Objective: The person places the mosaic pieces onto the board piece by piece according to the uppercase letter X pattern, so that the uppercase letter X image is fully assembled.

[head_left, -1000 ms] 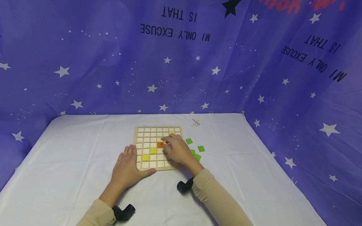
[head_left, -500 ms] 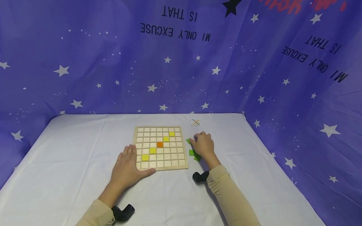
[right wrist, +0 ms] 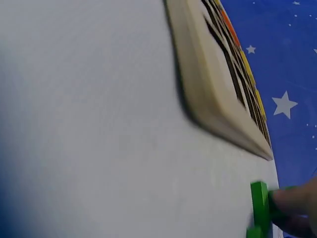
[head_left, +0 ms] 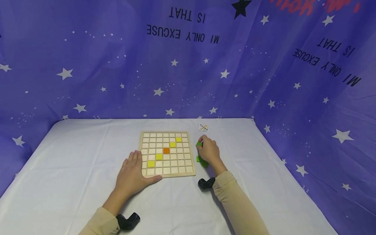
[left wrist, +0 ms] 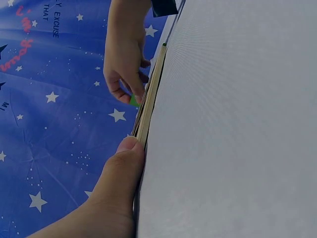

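Observation:
A wooden grid board (head_left: 192, 164) lies on the white table, with yellow tiles (head_left: 159, 157) and one orange tile (head_left: 166, 150) in a diagonal of its squares. My left hand (head_left: 129, 174) rests against the board's near left corner, fingers straight along the left side and thumb at the front edge. Right of the board, my right hand (head_left: 210, 150) pinches a green tile (head_left: 198, 144) between thumb and fingers; the left wrist view also shows this green tile (left wrist: 134, 101) at the fingertips. More green tiles (head_left: 204, 164) lie under and beside that hand, partly hidden.
A small card (head_left: 204, 127) printed with a coloured grid lies beyond the right hand, near the table's back edge. Purple cloth (head_left: 123, 65) with stars hangs behind and beside the white table (head_left: 73, 163). Each wrist wears a black camera (head_left: 128, 221).
My right hand has moved from over the board to the green tiles on the right and now pinches one. A yellow tile shows where the hand was. My left hand stays put.

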Available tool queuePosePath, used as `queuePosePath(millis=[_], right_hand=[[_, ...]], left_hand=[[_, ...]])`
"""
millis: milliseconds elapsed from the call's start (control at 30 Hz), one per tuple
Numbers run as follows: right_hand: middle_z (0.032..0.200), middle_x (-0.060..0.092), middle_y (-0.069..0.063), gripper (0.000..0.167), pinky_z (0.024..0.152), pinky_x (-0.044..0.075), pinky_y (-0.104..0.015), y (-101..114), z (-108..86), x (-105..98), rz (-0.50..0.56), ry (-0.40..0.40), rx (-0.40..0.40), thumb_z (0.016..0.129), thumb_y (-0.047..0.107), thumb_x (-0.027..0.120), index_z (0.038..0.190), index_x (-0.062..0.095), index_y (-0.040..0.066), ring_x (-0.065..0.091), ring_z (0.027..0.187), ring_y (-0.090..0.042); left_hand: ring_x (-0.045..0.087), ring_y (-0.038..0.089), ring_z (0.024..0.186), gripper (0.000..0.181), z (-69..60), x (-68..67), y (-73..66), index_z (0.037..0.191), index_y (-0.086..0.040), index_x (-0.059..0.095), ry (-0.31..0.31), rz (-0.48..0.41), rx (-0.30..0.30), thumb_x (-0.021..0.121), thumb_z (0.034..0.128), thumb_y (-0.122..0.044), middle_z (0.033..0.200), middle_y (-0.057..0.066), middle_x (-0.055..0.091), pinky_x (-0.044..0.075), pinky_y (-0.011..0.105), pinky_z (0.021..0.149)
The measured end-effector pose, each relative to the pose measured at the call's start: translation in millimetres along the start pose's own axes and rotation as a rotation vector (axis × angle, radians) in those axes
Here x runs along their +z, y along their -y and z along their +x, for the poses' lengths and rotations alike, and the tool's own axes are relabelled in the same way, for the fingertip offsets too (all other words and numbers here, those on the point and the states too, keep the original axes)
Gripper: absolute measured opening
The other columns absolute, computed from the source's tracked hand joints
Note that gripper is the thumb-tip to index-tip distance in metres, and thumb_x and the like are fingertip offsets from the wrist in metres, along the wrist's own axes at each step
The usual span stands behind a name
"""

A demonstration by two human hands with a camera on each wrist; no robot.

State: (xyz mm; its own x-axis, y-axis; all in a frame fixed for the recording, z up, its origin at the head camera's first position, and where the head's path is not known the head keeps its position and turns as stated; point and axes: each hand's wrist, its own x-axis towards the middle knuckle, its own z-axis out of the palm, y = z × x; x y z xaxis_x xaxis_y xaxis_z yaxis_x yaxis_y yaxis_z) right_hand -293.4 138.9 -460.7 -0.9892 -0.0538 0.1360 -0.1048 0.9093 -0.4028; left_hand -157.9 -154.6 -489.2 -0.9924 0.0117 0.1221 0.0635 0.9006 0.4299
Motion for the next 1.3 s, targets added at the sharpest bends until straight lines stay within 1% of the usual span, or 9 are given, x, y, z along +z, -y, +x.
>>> queuePosePath(millis=[100,200,400,500,633,800,1033,1133,1300], right_hand=[[0.088,0.070,-0.003,0.015,0.061,0.045,-0.032,9.6,2.6,4.3,0.063,-0.037,0.021,0.094,0.025,0.068,0.106,0.062,0.017,0.061,0.074,-0.021],[0.091,0.071,-0.001,0.015,0.060,0.047,-0.029,26.6,4.2,7.1,0.136,-0.033,0.011,0.095,0.026,0.067,0.108,0.064,0.018,0.062,0.072,-0.017],[0.099,0.071,0.001,0.016,0.069,0.049,-0.030,74.5,3.9,15.3,0.221,0.063,-0.131,0.096,0.027,0.067,0.110,0.065,0.020,0.062,0.084,-0.016],[0.100,0.070,0.002,0.016,0.069,0.050,-0.030,97.9,2.9,23.6,0.230,0.122,-0.192,0.096,0.029,0.067,0.111,0.065,0.022,0.062,0.083,-0.014],[0.098,0.070,0.006,0.016,0.072,0.053,-0.031,122.2,3.2,36.8,0.203,0.159,-0.256,0.096,0.030,0.067,0.110,0.064,0.025,0.060,0.076,-0.009],[0.093,0.069,0.008,0.014,0.083,0.056,-0.035,141.8,7.2,48.6,0.142,0.145,-0.303,0.095,0.032,0.068,0.107,0.064,0.026,0.057,0.076,-0.009],[0.088,0.068,0.010,0.014,0.066,0.047,-0.025,154.5,12.8,55.5,0.058,0.144,-0.318,0.096,0.032,0.067,0.109,0.065,0.026,0.057,0.080,-0.010],[0.087,0.067,0.011,0.014,0.063,0.045,-0.023,156.3,13.4,57.3,0.039,0.150,-0.313,0.096,0.032,0.067,0.109,0.065,0.026,0.057,0.080,-0.010],[0.088,0.069,0.010,0.016,0.060,0.046,-0.023,158.0,15.9,61.4,-0.001,0.112,-0.327,0.096,0.033,0.067,0.110,0.066,0.026,0.057,0.081,-0.010]], left_hand=[[0.015,0.045,0.151,0.143,-0.7,0.3,1.3,0.153,0.012,0.017,0.006,0.007,-0.004,0.058,0.0635,-0.092,0.161,0.031,0.017,0.015,0.058,0.124],[0.015,0.045,0.152,0.144,-1.0,0.8,2.6,0.153,0.012,0.017,0.005,0.009,-0.005,0.057,0.0632,-0.093,0.161,0.030,0.017,0.015,0.058,0.124],[0.015,0.046,0.151,0.144,-1.0,1.1,3.6,0.153,0.012,0.017,0.005,0.010,-0.004,0.056,0.0634,-0.093,0.161,0.031,0.018,0.015,0.058,0.124],[0.015,0.046,0.151,0.144,-1.1,2.2,4.0,0.153,0.012,0.017,0.005,0.005,-0.003,0.056,0.0634,-0.094,0.161,0.031,0.018,0.015,0.058,0.124],[0.016,0.046,0.151,0.143,-1.9,3.4,4.4,0.153,0.011,0.018,0.004,0.002,-0.001,0.055,0.0632,-0.094,0.161,0.030,0.019,0.015,0.058,0.124],[0.017,0.045,0.151,0.143,-2.4,3.6,3.8,0.153,0.011,0.020,0.001,0.005,0.003,0.054,0.0633,-0.095,0.161,0.030,0.020,0.017,0.058,0.123],[0.019,0.045,0.150,0.139,-2.4,2.8,3.2,0.152,0.012,0.020,-0.014,0.012,0.019,0.059,0.0664,-0.090,0.160,0.031,0.022,0.019,0.058,0.123],[0.020,0.045,0.150,0.136,-1.4,3.0,2.9,0.152,0.012,0.020,-0.015,0.014,0.023,0.062,0.0681,-0.086,0.160,0.031,0.023,0.019,0.058,0.123],[0.020,0.045,0.150,0.132,0.4,0.8,2.7,0.152,0.013,0.020,-0.022,0.017,0.023,0.067,0.0696,-0.080,0.160,0.031,0.023,0.019,0.058,0.123]])
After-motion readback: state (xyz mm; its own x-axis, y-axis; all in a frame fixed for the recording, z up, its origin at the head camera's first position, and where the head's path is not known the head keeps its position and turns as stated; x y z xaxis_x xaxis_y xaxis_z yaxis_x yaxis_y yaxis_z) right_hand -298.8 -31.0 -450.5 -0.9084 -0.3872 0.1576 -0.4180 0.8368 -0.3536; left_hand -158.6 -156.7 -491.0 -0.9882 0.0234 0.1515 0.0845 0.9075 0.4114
